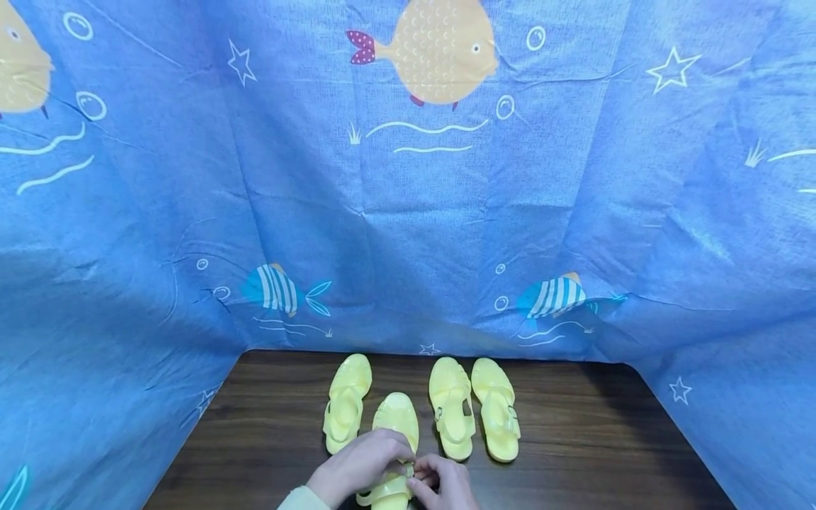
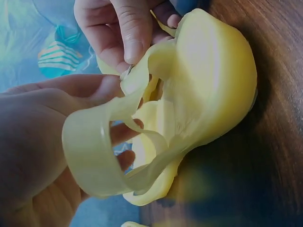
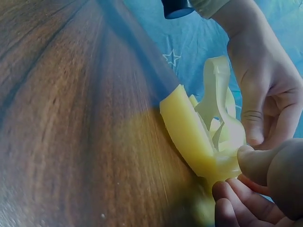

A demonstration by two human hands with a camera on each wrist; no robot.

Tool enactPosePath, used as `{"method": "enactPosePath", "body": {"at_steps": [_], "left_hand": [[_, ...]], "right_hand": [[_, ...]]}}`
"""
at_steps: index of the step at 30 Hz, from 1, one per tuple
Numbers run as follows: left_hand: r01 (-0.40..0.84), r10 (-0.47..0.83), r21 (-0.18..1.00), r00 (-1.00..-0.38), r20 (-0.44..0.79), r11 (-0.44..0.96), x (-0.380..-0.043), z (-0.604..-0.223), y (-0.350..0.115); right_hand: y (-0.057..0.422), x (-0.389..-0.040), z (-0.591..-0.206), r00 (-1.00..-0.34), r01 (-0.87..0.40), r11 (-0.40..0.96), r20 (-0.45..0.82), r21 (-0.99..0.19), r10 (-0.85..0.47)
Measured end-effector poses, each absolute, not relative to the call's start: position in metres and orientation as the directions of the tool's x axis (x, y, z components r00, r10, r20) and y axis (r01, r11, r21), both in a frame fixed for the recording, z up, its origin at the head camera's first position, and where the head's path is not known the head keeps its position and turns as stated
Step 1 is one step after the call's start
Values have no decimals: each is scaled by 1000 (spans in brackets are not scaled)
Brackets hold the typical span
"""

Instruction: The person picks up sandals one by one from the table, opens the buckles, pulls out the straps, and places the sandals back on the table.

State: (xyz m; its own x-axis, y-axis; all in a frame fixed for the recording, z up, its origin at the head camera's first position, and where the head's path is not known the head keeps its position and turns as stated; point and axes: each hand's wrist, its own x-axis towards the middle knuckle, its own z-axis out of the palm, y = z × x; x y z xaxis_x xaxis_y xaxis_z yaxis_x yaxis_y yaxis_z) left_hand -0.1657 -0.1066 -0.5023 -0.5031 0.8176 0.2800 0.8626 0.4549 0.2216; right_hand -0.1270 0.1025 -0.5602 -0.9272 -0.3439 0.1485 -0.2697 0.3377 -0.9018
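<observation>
A yellow jelly sandal [image 1: 397, 413] sits toe-away at the table's near side, between both hands. My left hand [image 1: 365, 459] reaches over it from the left and pinches its strap near the small metal buckle [image 2: 127, 72]. From the other side my right hand [image 1: 446, 485] pinches the strap at the buckle between thumb and fingers. In the left wrist view, the wide heel strap [image 2: 87, 149] loops up in front of the left palm. The right wrist view has both thumbs close together at the strap, above the sandal's sole [image 3: 187, 130].
Another yellow sandal [image 1: 344, 407] lies to the left, and two more, a nearer one [image 1: 451, 404] and an outer one [image 1: 499, 407], stand side by side to the right. Blue fish-print cloth [image 1: 414, 234] rises behind and beside the dark wooden table [image 1: 574, 439].
</observation>
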Motion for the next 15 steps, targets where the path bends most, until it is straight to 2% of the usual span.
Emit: {"method": "enactPosePath", "body": {"at_steps": [4,11,15], "left_hand": [[888,839,208,-457,296,411,-168,-504,-104],[908,885,166,-414,213,384,-170,-495,-99],[896,884,134,-442,152,424,-169,-491,-95]], "right_hand": [[105,-127,-560,-928,-189,302,69,-934,-367],[107,-128,-559,-924,-116,264,6,-958,-382],[107,-128,-559,-929,-92,247,-6,-965,-370]]}}
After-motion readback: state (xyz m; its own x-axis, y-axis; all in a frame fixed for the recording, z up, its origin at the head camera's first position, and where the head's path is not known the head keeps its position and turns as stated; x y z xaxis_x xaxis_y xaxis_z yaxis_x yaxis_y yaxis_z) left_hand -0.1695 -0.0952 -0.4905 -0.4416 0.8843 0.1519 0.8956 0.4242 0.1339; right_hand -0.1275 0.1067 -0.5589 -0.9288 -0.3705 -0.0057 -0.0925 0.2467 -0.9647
